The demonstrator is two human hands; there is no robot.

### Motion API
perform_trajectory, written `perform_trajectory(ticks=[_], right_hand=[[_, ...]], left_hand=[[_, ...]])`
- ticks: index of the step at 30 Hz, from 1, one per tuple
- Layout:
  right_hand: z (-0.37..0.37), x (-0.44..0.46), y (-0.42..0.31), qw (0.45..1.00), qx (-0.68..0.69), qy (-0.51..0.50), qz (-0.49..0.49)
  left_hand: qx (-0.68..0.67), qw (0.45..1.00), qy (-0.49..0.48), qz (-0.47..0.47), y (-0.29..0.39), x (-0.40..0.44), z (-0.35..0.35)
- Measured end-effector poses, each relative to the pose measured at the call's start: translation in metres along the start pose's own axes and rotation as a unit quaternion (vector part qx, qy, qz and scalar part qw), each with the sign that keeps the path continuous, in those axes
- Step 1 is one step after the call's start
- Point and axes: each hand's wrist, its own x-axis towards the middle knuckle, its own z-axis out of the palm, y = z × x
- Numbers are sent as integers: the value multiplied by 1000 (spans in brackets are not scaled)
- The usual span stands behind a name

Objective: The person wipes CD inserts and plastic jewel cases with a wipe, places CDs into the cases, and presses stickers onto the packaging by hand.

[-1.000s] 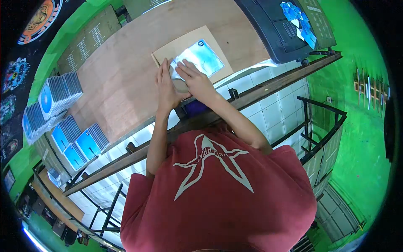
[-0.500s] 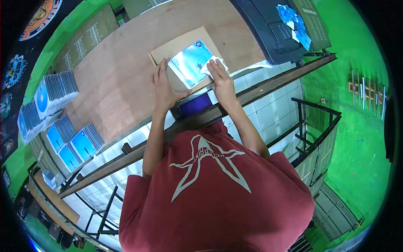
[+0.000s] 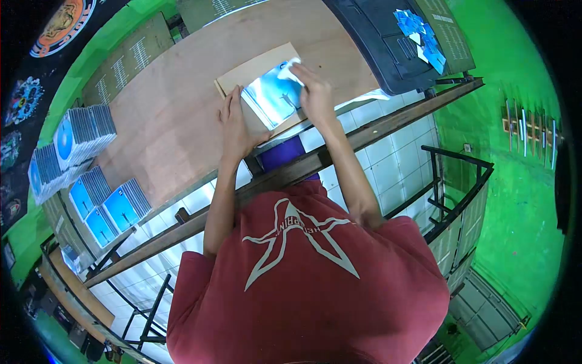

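Observation:
A square blue-and-white printed cover (image 3: 271, 100) with a small dark figure on it lies on a brown cardboard sheet (image 3: 254, 68). My left hand (image 3: 237, 130) rests along the left side of the cover and cardboard, its fingers stretched out and its thumb out to the right. Gripped in my right hand (image 3: 316, 96) is a crumpled white cloth (image 3: 290, 71), which lies over the top right corner of the cover. My right fingers are bent around the cloth, and part of it is hidden under them.
Stacks of similar blue-covered square cases (image 3: 85, 136) stand at the left end of the wooden table (image 3: 163, 130). A black plastic lid or case (image 3: 379, 45) at the upper right bears scattered blue and white pieces (image 3: 421, 37). A dark metal rail (image 3: 388, 124) runs along the table's near side.
My right hand has moved the white cloth up from the cover's lower right edge to its top right corner. My left hand stays nearly in place.

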Motion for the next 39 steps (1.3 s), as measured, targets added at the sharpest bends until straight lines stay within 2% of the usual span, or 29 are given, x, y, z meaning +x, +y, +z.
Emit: perform_trajectory(ticks=[1, 3, 9, 14, 17, 18, 20, 21, 22, 24, 26, 28, 30, 32, 34, 36, 37, 39], right_hand=[[11, 9, 12, 1000, 1, 4, 1], [32, 12, 31, 988, -93, -65, -103], [-1, -45, 26, 986, -120, -106, -43], [-26, -84, 6, 987, -135, -86, -16], [-44, -93, -6, 992, -66, -69, 81], [-53, -92, -12, 992, -67, -68, 80], [-68, -90, -22, 974, 44, -16, 223], [-72, -91, -16, 958, 47, -9, 281], [-70, -95, -5, 959, 47, -6, 281], [-61, -103, 26, 948, 98, 101, 286], [-60, -101, 33, 936, 141, 114, 301], [-63, -86, 20, 839, 378, 161, 358], [-66, -82, 23, 842, 376, 148, 358], [-68, -76, 13, 830, 397, 163, 356], [-68, -71, 7, 833, 396, 165, 349], [-65, -67, 7, 875, 351, 176, 284], [-68, -64, 0, 909, 284, 159, 260], [-66, -58, -22, 927, 265, 156, 217]], left_hand=[[-3, 1000, 4, 6, 0, 1, 0], [-4, 1000, 12, 14, -1, 1, 2], [17, 1000, 13, 2, -1, 0, 1], [26, 999, 20, 12, 0, 1, 2], [50, 999, -3, -10, 10, 4, -4], [76, 997, -21, 4, 16, 6, -8], [103, 994, -37, 21, 25, 11, -11], [91, 994, -22, 48, 30, 17, -9], [79, 994, -9, 75, 35, 22, -5], [79, 993, -10, 88, 46, 38, 12], [78, 992, -8, 101, 57, 53, 32], [138, 985, -33, 96, 62, 67, 52], [172, 979, -6, 110, 65, 75, 63], [181, 979, -19, 86, 64, 81, 65], [136, 984, 6, 111, 73, 79, 50], [92, 986, 36, 137, 82, 79, 26], [28, 988, 35, 147, 84, 75, 13], [-53, 983, 45, 167, 80, 64, -3]])
